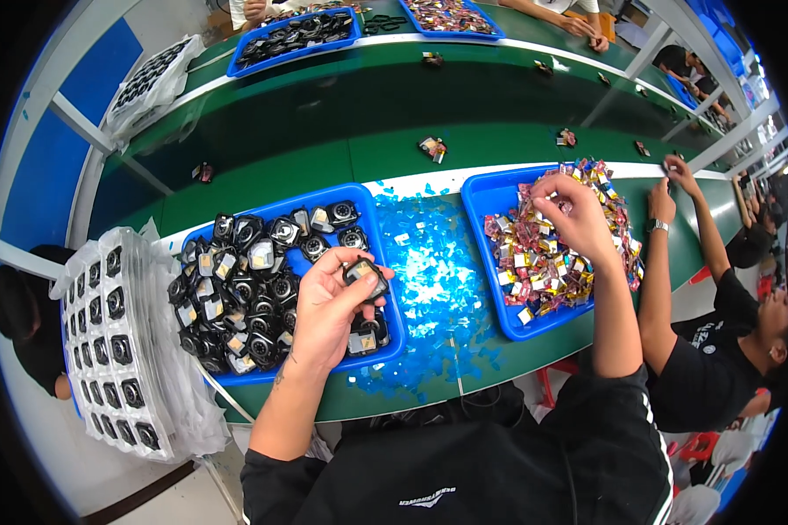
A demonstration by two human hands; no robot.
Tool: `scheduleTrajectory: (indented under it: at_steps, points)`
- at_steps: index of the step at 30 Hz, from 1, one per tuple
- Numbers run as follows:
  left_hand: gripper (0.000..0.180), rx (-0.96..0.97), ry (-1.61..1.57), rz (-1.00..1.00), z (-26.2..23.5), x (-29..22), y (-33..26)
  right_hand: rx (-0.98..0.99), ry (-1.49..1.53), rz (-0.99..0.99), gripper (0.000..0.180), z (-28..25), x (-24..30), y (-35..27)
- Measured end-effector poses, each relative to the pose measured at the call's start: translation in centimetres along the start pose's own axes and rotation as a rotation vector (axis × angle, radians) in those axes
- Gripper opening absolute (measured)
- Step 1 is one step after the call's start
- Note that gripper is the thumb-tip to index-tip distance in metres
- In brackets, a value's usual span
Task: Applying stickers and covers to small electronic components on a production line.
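Observation:
My left hand (324, 306) is closed on a small black watch case (365, 276), its thumb lying across the face. It is raised over the right part of a blue tray (369, 206) heaped with black watch cases (258, 302), some with round dark centres and some with pale rectangles. My right hand (573, 214) hovers over a second blue tray (479, 210), which holds a pile of small pink, yellow and white electronic parts (534, 271). Thumb and fingers of that hand are drawn together in a pinch; anything between them is hidden or too small to name.
Blue film scraps (433, 271) cover the green bench between the trays. Stacked clear plastic trays (105, 341) of black cases stand at the left. A dark green conveyor belt (324, 118) carries scattered parts beyond. A co-worker's arms (661, 262) reach in close on the right.

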State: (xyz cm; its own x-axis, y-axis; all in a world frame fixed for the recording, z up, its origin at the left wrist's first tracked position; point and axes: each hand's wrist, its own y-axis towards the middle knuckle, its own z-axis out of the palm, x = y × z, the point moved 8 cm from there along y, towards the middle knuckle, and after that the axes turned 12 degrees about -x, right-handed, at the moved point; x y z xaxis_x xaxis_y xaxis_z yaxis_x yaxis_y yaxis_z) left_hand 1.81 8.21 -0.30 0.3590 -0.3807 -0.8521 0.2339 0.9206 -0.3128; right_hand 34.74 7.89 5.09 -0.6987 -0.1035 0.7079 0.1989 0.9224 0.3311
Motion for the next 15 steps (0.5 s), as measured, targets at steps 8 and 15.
scheduleTrajectory:
  at_steps: [8,15]
  points:
    - [0.039,-0.016,0.023,0.023,0.9,-0.3,-0.7,-0.231,0.382,0.178,0.007,-2.4,0.8,-2.0]
    - [0.028,0.035,0.147,0.029,1.1,0.7,-0.7,-0.165,-0.178,0.201,0.015,-2.9,-2.3,-2.1]
